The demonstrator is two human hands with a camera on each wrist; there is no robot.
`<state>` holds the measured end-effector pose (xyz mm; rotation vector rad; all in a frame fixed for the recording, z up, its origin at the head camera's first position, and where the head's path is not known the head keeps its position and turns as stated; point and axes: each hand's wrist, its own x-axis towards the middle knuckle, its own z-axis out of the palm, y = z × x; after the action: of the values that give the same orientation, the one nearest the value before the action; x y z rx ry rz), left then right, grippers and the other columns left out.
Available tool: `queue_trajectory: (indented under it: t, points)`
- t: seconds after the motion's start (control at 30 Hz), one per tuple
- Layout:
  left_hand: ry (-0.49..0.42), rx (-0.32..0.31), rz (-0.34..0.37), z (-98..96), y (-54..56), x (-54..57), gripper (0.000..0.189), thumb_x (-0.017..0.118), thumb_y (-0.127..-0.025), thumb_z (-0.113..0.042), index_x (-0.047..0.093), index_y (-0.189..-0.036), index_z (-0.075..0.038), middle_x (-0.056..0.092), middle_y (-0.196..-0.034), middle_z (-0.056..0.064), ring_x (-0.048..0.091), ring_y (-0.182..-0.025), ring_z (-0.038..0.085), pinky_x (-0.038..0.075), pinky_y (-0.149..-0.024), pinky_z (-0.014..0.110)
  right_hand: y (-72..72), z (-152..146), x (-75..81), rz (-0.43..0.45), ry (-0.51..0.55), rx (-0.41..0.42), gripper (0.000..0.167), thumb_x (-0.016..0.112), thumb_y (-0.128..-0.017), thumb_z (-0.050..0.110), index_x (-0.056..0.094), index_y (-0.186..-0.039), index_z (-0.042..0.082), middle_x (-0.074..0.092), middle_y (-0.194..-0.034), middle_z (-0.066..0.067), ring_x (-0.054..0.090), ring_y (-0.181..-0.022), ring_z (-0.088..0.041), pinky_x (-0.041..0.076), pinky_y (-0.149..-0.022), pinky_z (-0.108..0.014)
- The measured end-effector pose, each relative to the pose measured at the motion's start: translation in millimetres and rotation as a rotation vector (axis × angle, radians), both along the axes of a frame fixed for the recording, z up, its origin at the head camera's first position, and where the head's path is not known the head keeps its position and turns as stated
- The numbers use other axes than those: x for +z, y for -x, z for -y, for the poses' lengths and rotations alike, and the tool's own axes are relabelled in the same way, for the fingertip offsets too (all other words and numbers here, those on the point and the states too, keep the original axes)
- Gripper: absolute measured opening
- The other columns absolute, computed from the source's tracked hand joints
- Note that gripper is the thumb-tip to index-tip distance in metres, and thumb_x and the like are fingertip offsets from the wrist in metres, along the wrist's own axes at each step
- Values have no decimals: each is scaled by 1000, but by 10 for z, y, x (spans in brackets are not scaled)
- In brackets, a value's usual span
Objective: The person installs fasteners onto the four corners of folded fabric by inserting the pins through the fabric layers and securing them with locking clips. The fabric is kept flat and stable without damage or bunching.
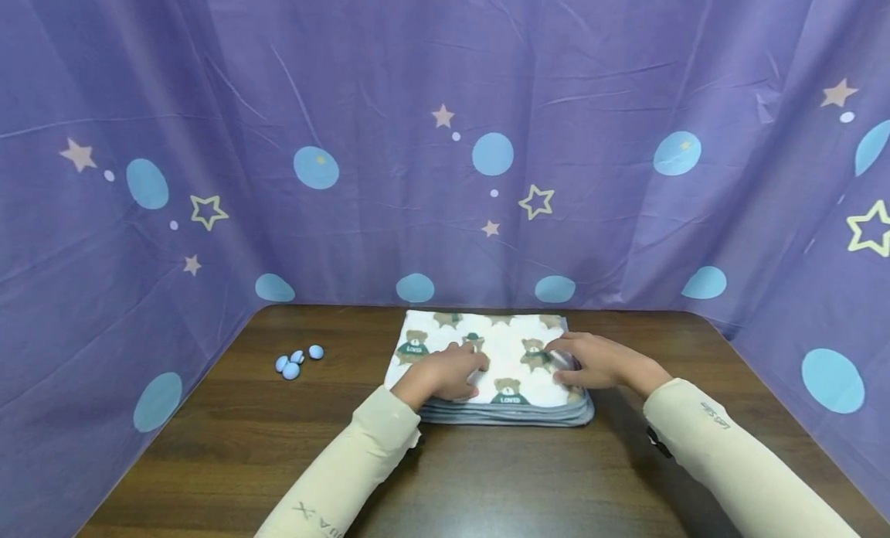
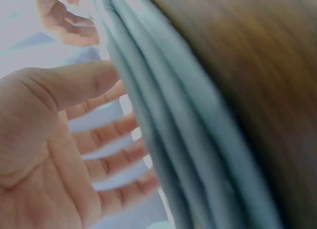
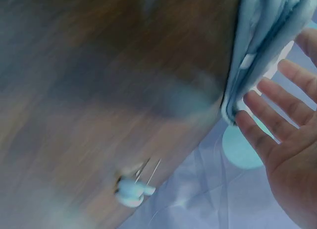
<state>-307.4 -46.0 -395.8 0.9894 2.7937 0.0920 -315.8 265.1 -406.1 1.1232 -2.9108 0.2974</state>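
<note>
A folded white blanket (image 1: 499,368) with brown bears and a blue-grey border lies on the table in several stacked layers. My left hand (image 1: 448,372) rests over its front left part. In the left wrist view, the fingers of that left hand (image 2: 64,135) extend across the top beside the thick layered border (image 2: 173,120). Toward the blanket's right side, my right hand (image 1: 591,360) touches the top with thumb and fingers apart. The right wrist view shows the right hand (image 3: 287,130) with straight, spread fingers at the folded edge (image 3: 262,40).
Several small light-blue rounded pieces (image 1: 291,370) lie on the table's left side; one such piece (image 3: 131,192) shows thin metallic pins in the right wrist view. A purple curtain (image 1: 403,82) with stars and dots encloses the back and sides of the brown wooden table (image 1: 487,484).
</note>
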Motion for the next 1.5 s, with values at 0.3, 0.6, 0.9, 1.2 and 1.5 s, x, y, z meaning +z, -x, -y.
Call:
queue_trajectory:
  t: [0.3, 0.6, 0.9, 1.2, 1.5]
  points:
    - [-124, -232, 54, -266, 6, -7, 35, 72, -97, -36, 68, -127, -19, 61, -113, -2, 55, -99, 10, 46, -99, 32, -115, -378, 25, -110, -4, -75, 38, 71, -98, 30, 68, -129, 8, 66, -126, -9, 62, -117, -33, 51, -98, -55]
    - [-132, -301, 20, -598, 51, -64, 42, 81, -89, -40, 70, -123, -17, 66, -116, -2, 58, -104, 11, 45, -93, 22, -176, -785, 87, -222, 17, -65, 32, 69, -88, -2, 73, -119, 6, 70, -109, -5, 67, -98, -22, 56, -82, -45]
    - [-110, -292, -37, -886, 5, -72, 46, 83, -86, -45, 72, -122, -20, 70, -117, -2, 62, -111, 11, 46, -96, 20, -221, -1059, 72, -267, -7, -49, 26, 70, -84, -7, 75, -102, 12, 70, -93, 1, 67, -85, -18, 56, -72, -42]
    - [-130, -341, -24, -1020, -30, -134, 37, 82, -87, -32, 74, -121, -19, 72, -112, -4, 62, -108, 9, 44, -95, 16, -215, -1186, -7, -219, -37, -107, 31, 69, -77, -8, 72, -86, 22, 71, -89, 10, 65, -78, -12, 55, -64, -39]
    - [-170, -389, -11, -1123, -43, -109, 31, 68, -91, -11, 75, -121, -13, 67, -88, -9, 56, -82, 2, 45, -77, 13, -205, -1238, -40, -229, -71, -68, 27, 78, -77, -2, 79, -87, 23, 74, -90, 12, 70, -81, -14, 57, -66, -38]
